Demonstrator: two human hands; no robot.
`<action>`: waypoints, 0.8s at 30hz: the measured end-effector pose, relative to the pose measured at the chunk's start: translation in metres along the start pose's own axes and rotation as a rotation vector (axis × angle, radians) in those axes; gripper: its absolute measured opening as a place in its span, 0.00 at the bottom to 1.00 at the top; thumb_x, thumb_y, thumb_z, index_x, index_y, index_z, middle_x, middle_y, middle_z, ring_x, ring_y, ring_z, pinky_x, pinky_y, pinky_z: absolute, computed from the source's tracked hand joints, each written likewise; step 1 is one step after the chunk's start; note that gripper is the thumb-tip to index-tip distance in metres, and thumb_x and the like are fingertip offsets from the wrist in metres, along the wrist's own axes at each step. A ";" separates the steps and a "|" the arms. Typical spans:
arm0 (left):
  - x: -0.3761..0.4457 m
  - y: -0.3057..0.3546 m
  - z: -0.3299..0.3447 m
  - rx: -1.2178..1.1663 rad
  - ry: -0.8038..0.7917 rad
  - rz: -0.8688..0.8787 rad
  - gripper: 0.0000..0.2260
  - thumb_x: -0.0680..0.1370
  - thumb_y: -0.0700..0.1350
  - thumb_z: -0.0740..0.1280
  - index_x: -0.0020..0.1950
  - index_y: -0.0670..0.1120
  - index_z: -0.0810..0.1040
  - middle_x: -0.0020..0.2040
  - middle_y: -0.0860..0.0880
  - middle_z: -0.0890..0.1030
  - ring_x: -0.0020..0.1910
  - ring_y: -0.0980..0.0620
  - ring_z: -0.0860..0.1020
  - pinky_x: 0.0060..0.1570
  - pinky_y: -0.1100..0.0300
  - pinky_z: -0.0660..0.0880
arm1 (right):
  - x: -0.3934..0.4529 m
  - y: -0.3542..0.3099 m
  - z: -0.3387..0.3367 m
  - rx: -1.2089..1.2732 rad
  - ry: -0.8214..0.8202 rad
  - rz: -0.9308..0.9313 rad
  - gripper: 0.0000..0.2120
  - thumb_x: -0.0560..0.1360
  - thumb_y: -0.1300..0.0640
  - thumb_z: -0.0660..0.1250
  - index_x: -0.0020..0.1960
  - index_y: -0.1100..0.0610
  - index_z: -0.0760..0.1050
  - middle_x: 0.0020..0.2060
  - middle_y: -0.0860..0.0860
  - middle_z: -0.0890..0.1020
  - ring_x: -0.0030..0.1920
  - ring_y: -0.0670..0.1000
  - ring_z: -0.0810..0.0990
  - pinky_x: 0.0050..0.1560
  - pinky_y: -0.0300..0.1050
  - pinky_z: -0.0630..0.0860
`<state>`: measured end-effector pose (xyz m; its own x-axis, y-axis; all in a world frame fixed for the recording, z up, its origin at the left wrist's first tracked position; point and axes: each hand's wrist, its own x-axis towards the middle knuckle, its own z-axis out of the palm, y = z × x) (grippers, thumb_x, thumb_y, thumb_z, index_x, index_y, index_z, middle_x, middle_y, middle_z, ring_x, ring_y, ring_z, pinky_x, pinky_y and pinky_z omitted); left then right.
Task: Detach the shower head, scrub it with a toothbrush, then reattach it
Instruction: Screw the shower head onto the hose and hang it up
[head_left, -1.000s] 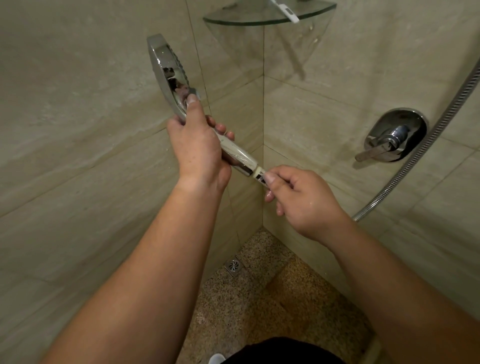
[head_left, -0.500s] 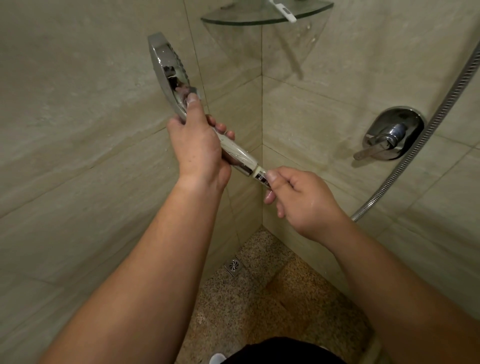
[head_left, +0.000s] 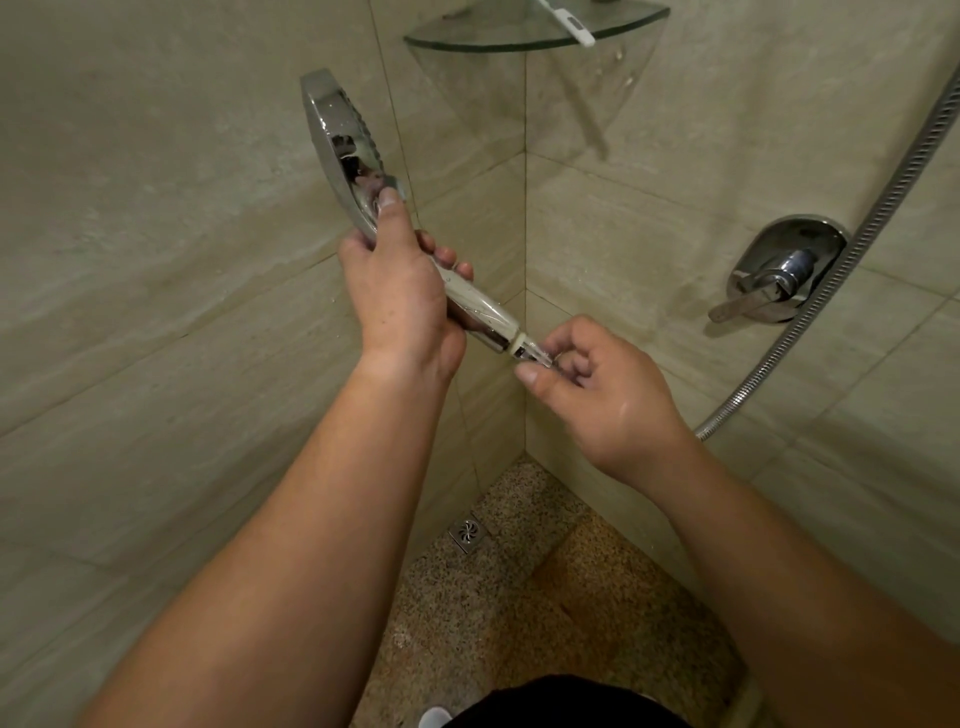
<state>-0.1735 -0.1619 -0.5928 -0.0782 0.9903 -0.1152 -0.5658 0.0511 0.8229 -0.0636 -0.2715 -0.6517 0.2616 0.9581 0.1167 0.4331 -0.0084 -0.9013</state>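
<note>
Against the tiled corner, the left hand grips the shower head by its handle. The right hand pinches the hose nut, which has drawn slightly away from the handle's end since a second ago, suggesting it is unscrewing.

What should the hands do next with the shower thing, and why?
Probably keep twisting the hose nut off. The left hand grips the shower head by its handle, while the right hand pinches the fitting at the handle's end, so it looks not yet detached.
</note>
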 end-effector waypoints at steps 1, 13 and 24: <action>0.001 0.000 0.000 -0.001 -0.002 0.000 0.07 0.85 0.48 0.63 0.54 0.46 0.68 0.35 0.49 0.70 0.27 0.55 0.71 0.28 0.60 0.72 | 0.000 0.000 0.000 -0.011 -0.002 0.014 0.07 0.77 0.45 0.65 0.44 0.47 0.74 0.29 0.48 0.76 0.29 0.47 0.72 0.31 0.54 0.75; 0.007 -0.004 0.000 -0.025 -0.001 -0.002 0.07 0.85 0.47 0.63 0.54 0.46 0.68 0.34 0.49 0.70 0.26 0.54 0.70 0.28 0.60 0.71 | 0.004 -0.001 0.000 -0.058 0.003 -0.012 0.11 0.78 0.41 0.60 0.50 0.46 0.76 0.33 0.52 0.80 0.34 0.56 0.79 0.37 0.56 0.78; 0.009 -0.006 0.000 -0.024 0.005 0.000 0.07 0.85 0.48 0.63 0.54 0.46 0.68 0.34 0.49 0.70 0.27 0.55 0.71 0.28 0.59 0.72 | 0.006 0.003 0.004 -0.055 0.031 -0.035 0.06 0.77 0.44 0.66 0.49 0.44 0.72 0.32 0.46 0.78 0.32 0.53 0.78 0.35 0.52 0.77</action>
<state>-0.1705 -0.1528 -0.5987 -0.0828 0.9896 -0.1179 -0.5853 0.0474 0.8094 -0.0646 -0.2640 -0.6553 0.2714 0.9488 0.1614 0.4888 0.0086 -0.8723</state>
